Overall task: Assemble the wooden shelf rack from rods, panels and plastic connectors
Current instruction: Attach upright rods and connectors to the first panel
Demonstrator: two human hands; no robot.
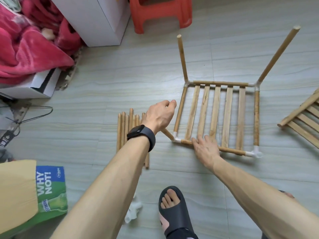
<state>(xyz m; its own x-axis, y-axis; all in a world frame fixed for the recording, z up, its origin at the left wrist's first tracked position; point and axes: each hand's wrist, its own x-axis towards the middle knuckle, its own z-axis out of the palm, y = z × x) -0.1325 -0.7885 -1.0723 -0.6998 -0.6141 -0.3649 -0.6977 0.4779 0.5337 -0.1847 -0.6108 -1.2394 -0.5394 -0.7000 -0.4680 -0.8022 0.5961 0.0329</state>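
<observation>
A slatted wooden panel (215,114) lies flat on the floor, framed by rods joined with white plastic connectors. Two rods stand up from its far corners: the far-left upright rod (182,57) and the far-right upright rod (278,54). A third rod (167,134) rises from the near-left connector (176,139), and my left hand (160,115) grips its upper part with curled fingers. My right hand (205,149) presses flat on the panel's front rod and slats. The near-right connector (256,152) has an empty socket. Several loose rods (123,130) lie left of the panel.
A second slatted panel (303,116) lies at the right edge. A red stool (160,12) and a white cabinet (96,19) stand at the back, with a red blanket (25,47) on the left. Near me are a printed bag (50,190), a wire hanger (38,114) and my slippered foot (172,209).
</observation>
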